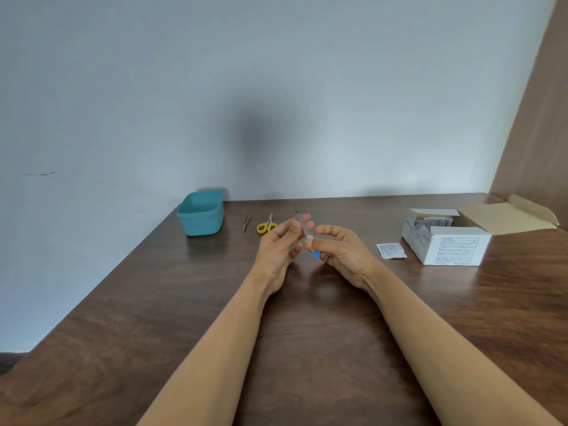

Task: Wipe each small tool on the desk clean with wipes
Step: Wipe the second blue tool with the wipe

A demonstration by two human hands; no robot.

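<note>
Above the middle of the desk I hold a thin metal nail file [303,228] with a blue handle, its tip pointing up and away. My right hand [341,252] grips the blue handle end. My left hand [281,244] pinches the metal blade between thumb and fingertips. No wipe shows between my fingers. Small yellow-handled scissors [266,225] lie on the desk behind my left hand, with metal tweezers [246,221] just left of them. A sealed wipe packet [391,250] lies flat to the right of my right hand.
A teal plastic tub [201,214] stands at the back left by the wall. An open white cardboard box of wipe packets [445,241] sits at the right, lid flap folded back. A brown panel rises at the far right. The desk's left edge runs diagonally.
</note>
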